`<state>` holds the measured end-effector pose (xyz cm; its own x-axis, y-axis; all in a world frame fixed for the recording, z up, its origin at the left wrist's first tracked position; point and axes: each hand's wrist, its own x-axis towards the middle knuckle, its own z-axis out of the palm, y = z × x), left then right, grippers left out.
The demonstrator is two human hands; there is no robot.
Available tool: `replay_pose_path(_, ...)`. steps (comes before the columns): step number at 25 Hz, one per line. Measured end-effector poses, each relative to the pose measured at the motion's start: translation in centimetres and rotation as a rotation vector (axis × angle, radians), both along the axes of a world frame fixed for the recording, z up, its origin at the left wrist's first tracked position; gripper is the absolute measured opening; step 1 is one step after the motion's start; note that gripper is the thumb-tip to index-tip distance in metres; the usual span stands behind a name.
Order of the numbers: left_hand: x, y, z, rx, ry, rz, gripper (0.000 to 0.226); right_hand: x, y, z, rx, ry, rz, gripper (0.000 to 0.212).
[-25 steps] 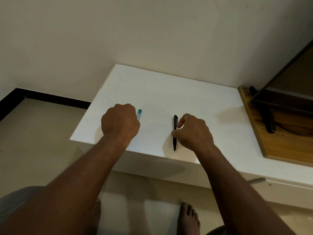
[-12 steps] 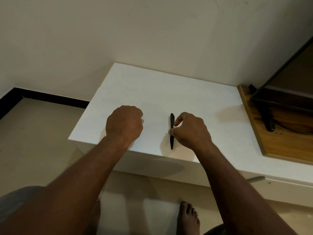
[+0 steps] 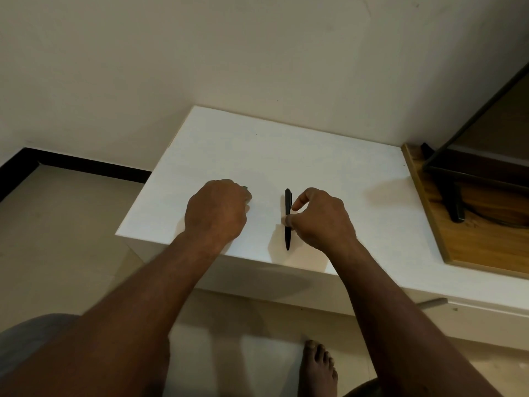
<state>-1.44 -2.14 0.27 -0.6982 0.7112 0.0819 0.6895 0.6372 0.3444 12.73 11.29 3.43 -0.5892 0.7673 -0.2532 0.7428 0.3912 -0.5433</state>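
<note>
A white table (image 3: 286,144) stood against a plain cream wall (image 3: 257,53). The floor (image 3: 71,224) beside it was pale, with a black strip along the bottom of the wall. On the right end of the table lay a wooden board (image 3: 472,239), and the black stand (image 3: 452,202) of a dark screen sat on it.

A person reached over the near edge with both bare arms. The left hand (image 3: 216,210) was on the left part of the table, its fingers curled under into a tight fist. A tiny dark bit (image 3: 245,187) stuck out of the fist at its far side. It was too small to tell what it was.

The right hand (image 3: 320,219) was near it, a little to the right. Its thumb (image 3: 288,222) and curled fingers pinched a black pen (image 3: 287,202) at the middle. The pointing finger (image 3: 300,200) was bent and lifted up, just beside the pen's far part.

The pen was between the two hands, close to the near edge of the table. It ran from far to near, with its thin tip at the near end. I could not tell if it touched the table.

Down below, a bare foot (image 3: 317,365) stood on the floor.
</note>
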Motion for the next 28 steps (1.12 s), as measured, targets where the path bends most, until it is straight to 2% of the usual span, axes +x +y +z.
replay_pose_path(7, 0.3, -0.1, 1.1, 0.087, -0.008, 0.02, 0.029, 0.0, -0.2, 0.4, 0.015, 0.03, -0.01, 0.028)
replay_pose_path(9, 0.7, 0.1, 1.8, 0.148, -0.064, 0.047, 0.029, -0.2, -0.4, 0.5, 0.023, 0.065, 0.008, 0.028)
replay_pose_path(13, 1.8, 0.9, 3.3, 0.373, -0.617, 0.126, 0.044, -0.7, -1.5, 0.9, 0.006, 0.183, 0.076, 0.028)
replay_pose_path(15, 1.8, 0.9, 3.6, 0.422, -0.769, 0.172, 0.038, -0.9, -2.2, 1.0, -0.039, 0.238, 0.12, 0.026)
replay_pose_path(17, 1.7, 0.7, 3.8, 0.476, -0.837, 0.189, 0.025, -1.0, -2.7, 1.3, -0.108, 0.274, 0.158, 0.028)
replay_pose_path(19, 1.6, 0.6, 4.3, 0.54, -0.856, 0.218, 0.019, -1.1, -2.7, 1.6, -0.274, 0.343, 0.125, 0.034)
replay_pose_path(20, 1.5, 0.6, 4.5, 0.572, -0.852, 0.24, 0.018, -1.1, -2.5, 1.8, -0.423, 0.411, 0.046, 0.036)
replay_pose_path(24, 1.2, 0.5, 4.9, 0.636, -0.836, 0.268, 0.017, -0.6, -1.0, 2.2, -1.08, 0.71, -0.438, 0.034)
replay_pose_path(26, 1.4, 0.6, 4.8, 0.623, -0.82, 0.246, 0.017, -0.2, -0.5, 2.0, -1.237, 0.792, -0.55, 0.029)
replay_pose_path(28, 1.6, 0.7, 4.7, 0.607, -0.803, 0.225, 0.016, 0.0, -0.3, 2.0, -1.312, 0.844, -0.587, 0.028)
